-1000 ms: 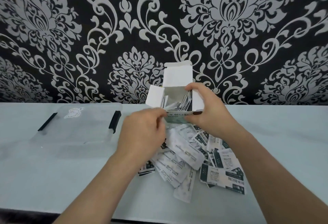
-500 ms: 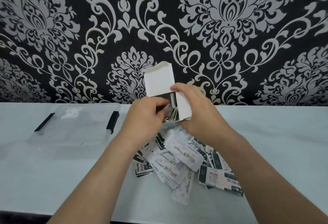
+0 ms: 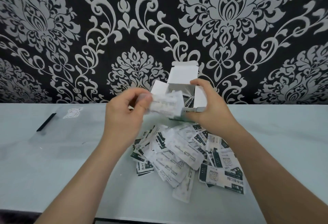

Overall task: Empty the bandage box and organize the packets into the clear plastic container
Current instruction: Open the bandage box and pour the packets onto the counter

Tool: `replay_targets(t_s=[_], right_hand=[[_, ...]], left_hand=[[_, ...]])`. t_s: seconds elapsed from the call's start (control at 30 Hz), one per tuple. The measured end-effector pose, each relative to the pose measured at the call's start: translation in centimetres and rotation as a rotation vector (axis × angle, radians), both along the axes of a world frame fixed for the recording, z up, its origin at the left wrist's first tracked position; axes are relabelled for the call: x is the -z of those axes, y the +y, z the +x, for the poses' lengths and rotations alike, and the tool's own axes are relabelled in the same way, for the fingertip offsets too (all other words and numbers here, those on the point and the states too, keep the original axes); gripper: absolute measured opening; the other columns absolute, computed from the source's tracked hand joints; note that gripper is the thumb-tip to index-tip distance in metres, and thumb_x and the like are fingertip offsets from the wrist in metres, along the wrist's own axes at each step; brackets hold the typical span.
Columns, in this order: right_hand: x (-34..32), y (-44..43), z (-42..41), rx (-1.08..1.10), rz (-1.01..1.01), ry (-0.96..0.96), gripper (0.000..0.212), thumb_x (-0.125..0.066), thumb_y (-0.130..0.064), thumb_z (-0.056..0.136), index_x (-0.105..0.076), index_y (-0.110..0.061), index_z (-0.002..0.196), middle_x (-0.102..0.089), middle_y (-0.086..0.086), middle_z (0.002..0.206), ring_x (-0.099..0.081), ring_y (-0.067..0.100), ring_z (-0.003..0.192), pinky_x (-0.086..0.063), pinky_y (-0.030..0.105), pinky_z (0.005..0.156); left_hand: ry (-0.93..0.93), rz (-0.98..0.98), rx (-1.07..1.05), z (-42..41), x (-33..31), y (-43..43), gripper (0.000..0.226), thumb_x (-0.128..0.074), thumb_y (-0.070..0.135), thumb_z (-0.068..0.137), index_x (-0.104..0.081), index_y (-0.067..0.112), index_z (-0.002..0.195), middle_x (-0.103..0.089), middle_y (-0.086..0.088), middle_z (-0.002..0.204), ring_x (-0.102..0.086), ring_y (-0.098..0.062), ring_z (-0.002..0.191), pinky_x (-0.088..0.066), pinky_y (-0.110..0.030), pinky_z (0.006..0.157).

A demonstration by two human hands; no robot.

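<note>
Grip on both sides: my left hand [image 3: 124, 115] pinches a blurred bunch of packets [image 3: 166, 106] right at the mouth of the bandage box [image 3: 182, 80], while my right hand [image 3: 211, 110] curls around the box's right side and holds it with its flaps open, more packets showing inside. Beneath and in front of both hands, a loose pile of packets [image 3: 186, 152] lies overlapping on the pale table [image 3: 284, 144]. Off to my left on the table sits the clear plastic container [image 3: 71, 135], with a black latch [image 3: 46, 122] on its left edge, a white sticker [image 3: 72, 113] near its far edge, and its right side hidden behind my left hand.
</note>
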State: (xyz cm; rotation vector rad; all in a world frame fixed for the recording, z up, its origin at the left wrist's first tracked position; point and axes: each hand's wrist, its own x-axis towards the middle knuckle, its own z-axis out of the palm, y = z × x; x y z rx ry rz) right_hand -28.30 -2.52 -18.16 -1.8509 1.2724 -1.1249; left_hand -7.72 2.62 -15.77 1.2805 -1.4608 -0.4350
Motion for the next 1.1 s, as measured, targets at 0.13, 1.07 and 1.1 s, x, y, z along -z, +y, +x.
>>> replay_targets(t_s=[0.13, 1.07, 1.1], right_hand=[[-0.3, 0.0, -0.5, -0.009, 0.046, -0.112, 0.078, -0.076, 0.005, 0.073, -0.043, -0.036, 0.130, -0.050, -0.012, 0.123, -0.059, 0.005, 0.086, -0.045, 0.012, 0.053], [-0.5, 0.5, 0.5, -0.026, 0.005, 0.039, 0.060, -0.078, -0.003, 0.075, -0.048, -0.039, 0.112, -0.048, -0.003, 0.122, -0.054, 0.007, 0.092, -0.044, 0.005, 0.056], [-0.6, 0.5, 0.3, -0.015, 0.047, -0.005, 0.060, -0.080, -0.003, 0.074, -0.048, -0.036, 0.113, -0.048, -0.004, 0.122, -0.054, 0.005, 0.089, -0.045, 0.006, 0.052]], left_hand=[[-0.079, 0.299, 0.145, -0.7, 1.8, 0.5, 0.018, -0.066, 0.014, 0.088, -0.069, 0.031, 0.090, -0.056, 0.004, 0.066, -0.053, -0.013, 0.054, -0.048, -0.024, 0.048], [-0.181, -0.121, -0.082, -0.9, 0.8, -0.4, 0.014, -0.052, 0.013, 0.096, -0.058, 0.021, 0.087, -0.064, 0.012, 0.073, -0.062, -0.001, 0.063, -0.047, -0.010, 0.060], [-0.037, -0.086, -0.034, -0.6, 0.7, -0.1, 0.020, -0.053, 0.008, 0.096, -0.058, 0.023, 0.085, -0.068, 0.007, 0.075, -0.066, -0.003, 0.066, -0.053, -0.015, 0.063]])
